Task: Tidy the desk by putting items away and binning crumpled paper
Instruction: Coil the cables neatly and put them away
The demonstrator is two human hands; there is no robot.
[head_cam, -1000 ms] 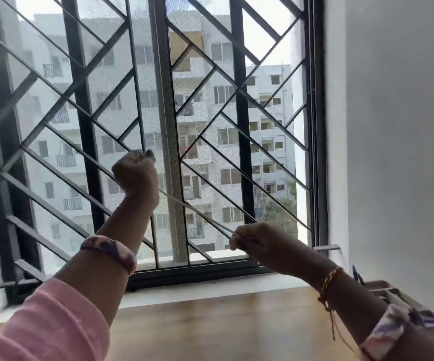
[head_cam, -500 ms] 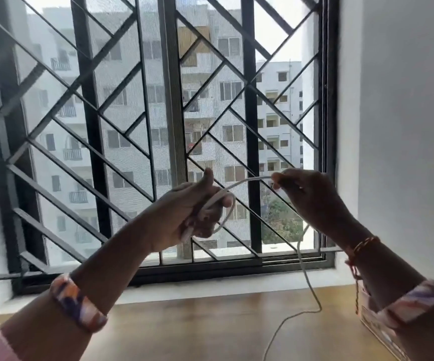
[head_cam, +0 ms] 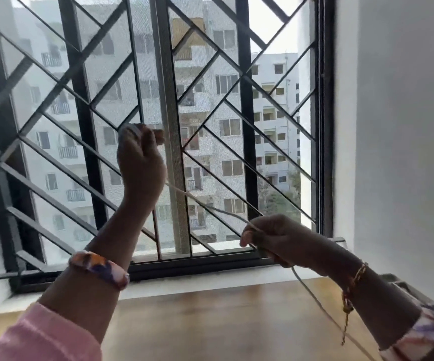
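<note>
Cord, thin and pale, runs taut and slanting in the air before the window grille, from the raised left hand down to the lower right hand, then trails slack past the right wrist toward the wooden desk below. The left hand's fingers are curled into a fist around its upper end; the right hand pinches it between thumb and fingertips. It looks light, limp and smooth, likely to slide through a loose pinch and to kink or tangle where it hangs free. The sensible holds are those two points, with the slack beyond the right hand's pinch gathered in loops.
</note>
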